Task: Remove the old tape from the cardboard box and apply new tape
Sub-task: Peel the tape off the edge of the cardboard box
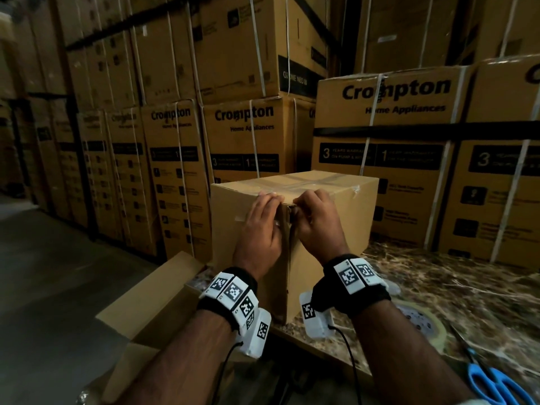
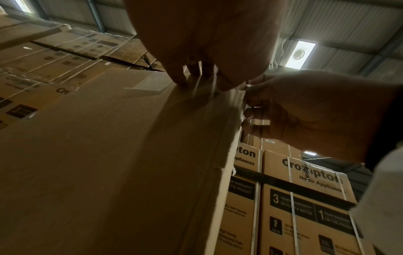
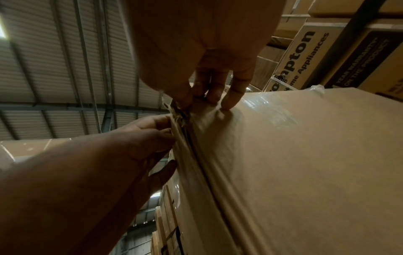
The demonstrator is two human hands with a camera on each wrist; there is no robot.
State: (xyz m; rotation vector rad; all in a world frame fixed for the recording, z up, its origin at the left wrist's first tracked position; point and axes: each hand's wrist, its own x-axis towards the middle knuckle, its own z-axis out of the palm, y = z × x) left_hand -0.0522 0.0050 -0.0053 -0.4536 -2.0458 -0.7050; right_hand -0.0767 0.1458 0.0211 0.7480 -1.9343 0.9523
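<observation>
A plain cardboard box (image 1: 336, 226) stands on a marbled table, one vertical corner turned towards me. Clear old tape (image 1: 309, 181) crosses its top and runs down that corner. My left hand (image 1: 273, 201) lies against the box's left face (image 2: 109, 155), fingertips at the top edge and near the corner. My right hand (image 1: 302, 204) is at the top of the corner, thumb and fingers pinching the torn, crumpled end of the tape (image 3: 176, 115). In the right wrist view the other right fingers (image 3: 231, 98) rest on the glossy taped face (image 3: 305, 155).
A roll of tape (image 1: 420, 323) lies on the table (image 1: 438, 273) to the right of the box, and blue scissors (image 1: 491, 381) lie nearer me. Flattened cartons (image 1: 152, 302) lean at the lower left. Stacked strapped appliance boxes (image 1: 394, 159) stand close behind and on both sides.
</observation>
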